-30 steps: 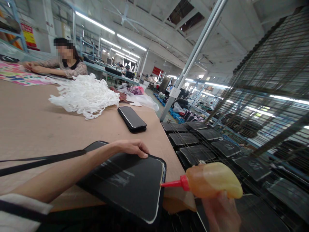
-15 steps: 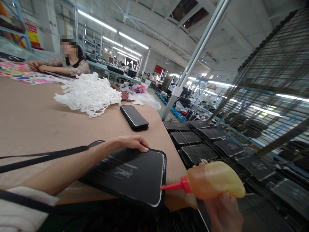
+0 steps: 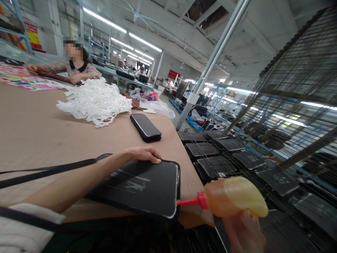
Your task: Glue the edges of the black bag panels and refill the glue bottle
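Observation:
A black panel [image 3: 147, 189] with rounded corners lies at the table's front edge, its right end reaching close to the corner. Pale glue lines run along its right rim, and whitish streaks mark its middle. My left hand [image 3: 146, 154] grips the panel's far edge, thumb on top; the other fingers are partly hidden. My right hand [image 3: 244, 228] is wrapped round a glue bottle [image 3: 234, 196], tilted nearly flat, with amber liquid inside. The tip of its red nozzle [image 3: 188, 201] meets the panel's right rim near the lower corner.
Beyond the panel sits a smaller black case [image 3: 146, 127]. White tangled strips [image 3: 96, 102] are heaped further back. A co-worker [image 3: 76, 66] sits at the far left. Several black panels [image 3: 217, 167] lie on wire racks at the right, beneath a raised mesh rack [image 3: 300, 70].
The nozzle has shifted very slightly up along the panel's rim. Across the table, the co-worker's hands have moved apart, with a dark brown strip between them.

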### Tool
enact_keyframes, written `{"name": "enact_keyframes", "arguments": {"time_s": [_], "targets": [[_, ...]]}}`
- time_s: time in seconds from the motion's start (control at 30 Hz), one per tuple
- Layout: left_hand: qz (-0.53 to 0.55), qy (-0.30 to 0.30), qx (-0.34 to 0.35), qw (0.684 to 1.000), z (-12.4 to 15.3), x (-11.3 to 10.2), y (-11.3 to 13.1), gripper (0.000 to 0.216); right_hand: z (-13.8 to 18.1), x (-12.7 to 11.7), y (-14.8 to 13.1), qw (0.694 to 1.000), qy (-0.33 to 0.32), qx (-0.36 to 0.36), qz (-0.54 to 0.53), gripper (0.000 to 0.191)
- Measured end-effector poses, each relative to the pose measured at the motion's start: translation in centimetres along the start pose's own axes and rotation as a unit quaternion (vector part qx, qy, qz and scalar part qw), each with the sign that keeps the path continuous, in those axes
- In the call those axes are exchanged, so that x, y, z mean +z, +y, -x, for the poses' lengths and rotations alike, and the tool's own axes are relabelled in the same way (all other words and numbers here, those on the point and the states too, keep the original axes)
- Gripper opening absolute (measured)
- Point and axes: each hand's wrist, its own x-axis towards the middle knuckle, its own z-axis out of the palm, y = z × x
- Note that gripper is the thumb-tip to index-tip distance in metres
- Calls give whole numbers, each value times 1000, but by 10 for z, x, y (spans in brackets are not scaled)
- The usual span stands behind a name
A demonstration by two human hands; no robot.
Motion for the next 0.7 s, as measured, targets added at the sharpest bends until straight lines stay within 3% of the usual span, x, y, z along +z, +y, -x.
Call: {"name": "enact_keyframes", "arguments": {"time_s": [0.2,0.43,0.7], "targets": [[36,20,-9,999,4,-1,2,30,15,0,9,996,53,-61,39,32],[51,62,-13,997,2,-7,-4,27,17,9,1,992,102,-42,63,42],[77,133,-14,988,-2,-14,-11,36,18,17,-1,992,98,-67,28,51]]}}
